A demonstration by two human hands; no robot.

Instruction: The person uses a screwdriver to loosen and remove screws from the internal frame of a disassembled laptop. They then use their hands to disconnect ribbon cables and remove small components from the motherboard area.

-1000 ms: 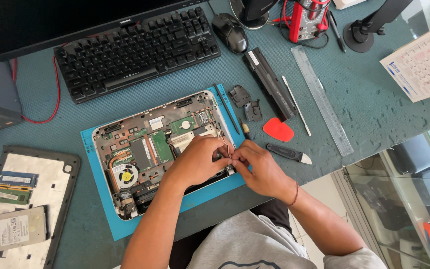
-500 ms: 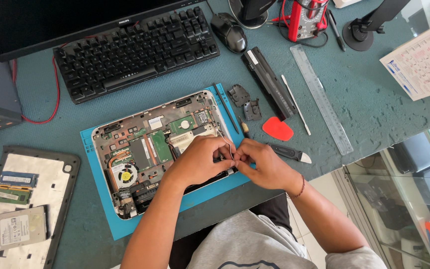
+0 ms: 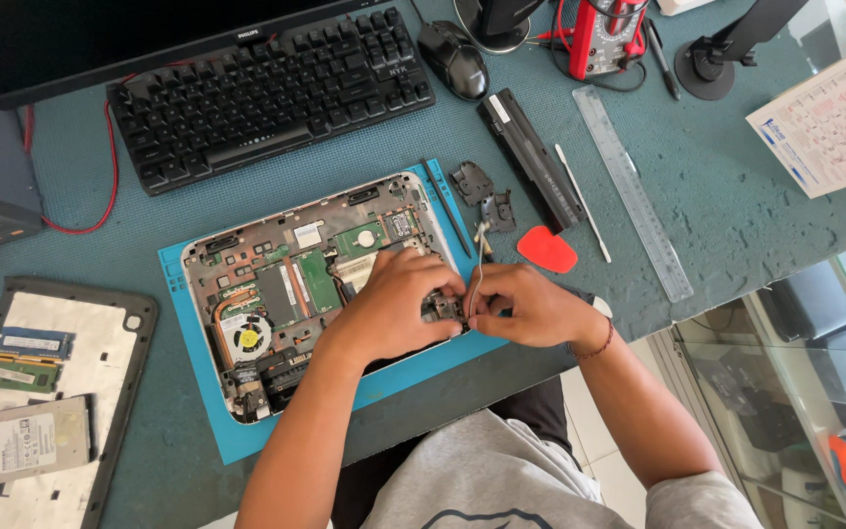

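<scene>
While the teal textured surface point(image 3: 736, 225) carries everything in view, the largest item on it is the black mechanical keyboard point(image 3: 266, 93) at the top, with a black computer mouse point(image 3: 454, 59) just beside its right end. Below the keyboard lies the blue rectangular work mat point(image 3: 188, 372), and on it rests the opened silver laptop base point(image 3: 296, 294) with its green circuit boards and round cooling fan exposed. To the left of the mat lies the removed black laptop cover panel point(image 3: 119, 333), holding a silver hard drive point(image 3: 33, 439) and green memory modules point(image 3: 26, 358).

To the right of the laptop base lie a long black battery pack point(image 3: 533, 157), a clear plastic ruler point(image 3: 634, 191), a thin white spudger point(image 3: 582, 201), a red teardrop-shaped plastic pick point(image 3: 546, 250) and two small black plastic hinge covers point(image 3: 482, 196).

The left hand point(image 3: 399, 304) rests over the lower right corner of the laptop base, its fingers curled and pinched on a small dark metal part point(image 3: 443, 309) at that corner. The right hand point(image 3: 526, 306) meets it from the right, fingers closed narrowly on the same part. A thin grey cable point(image 3: 477, 260) rises from between the two hands towards the hinge covers.
</scene>
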